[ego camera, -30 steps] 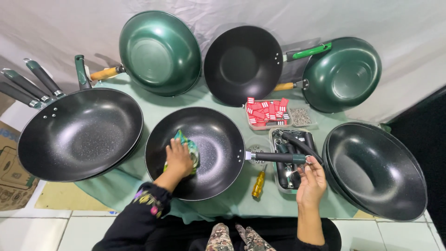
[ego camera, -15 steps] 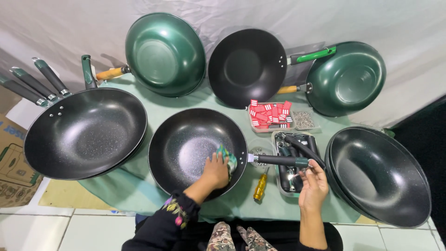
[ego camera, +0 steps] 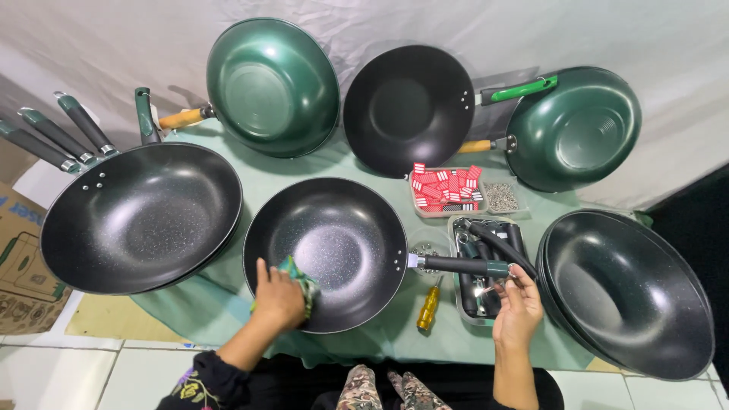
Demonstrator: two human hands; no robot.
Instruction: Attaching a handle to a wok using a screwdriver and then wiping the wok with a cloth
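Left hand (ego camera: 278, 298) presses a cloth (ego camera: 301, 278) into the pan (ego camera: 334, 243); right hand (ego camera: 518, 310) grips its handle (ego camera: 463, 266).

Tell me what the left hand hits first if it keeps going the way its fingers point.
Most likely the speckled inner floor of the black wok: the left hand, with its green cloth, points up-right over the near rim.

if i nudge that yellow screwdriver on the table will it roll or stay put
The screwdriver would probably roll a little: its yellow handle looks rounded. The green cloth under it is soft and wrinkled, so it would likely stop soon. It looks small and light, so easy to lift.
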